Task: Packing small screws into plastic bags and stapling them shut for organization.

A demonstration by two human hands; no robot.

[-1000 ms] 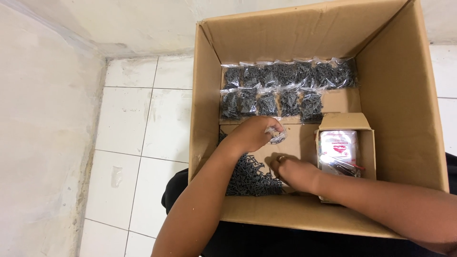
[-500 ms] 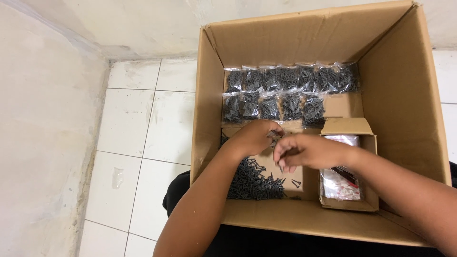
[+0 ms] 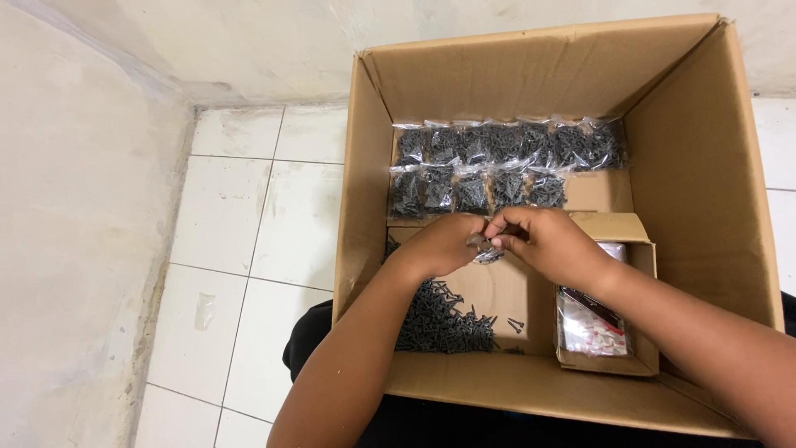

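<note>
Here left hand point(image 3: 444, 243) and right hand point(image 3: 543, 239) pinch small clear bag point(image 3: 485, 251), dark screws inside.

Single head view – looks steeply down, close, into cardboard box point(image 3: 373, 166); wall toward 12 o'clock, tiled floor point(image 3: 249, 224) at 9.

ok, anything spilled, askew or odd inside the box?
Mostly tidy: filled bags sit in two rows at the back. The dark screws lie in a loose heap on the box floor, with a few strays beside the small carton. No damage shows.
</note>
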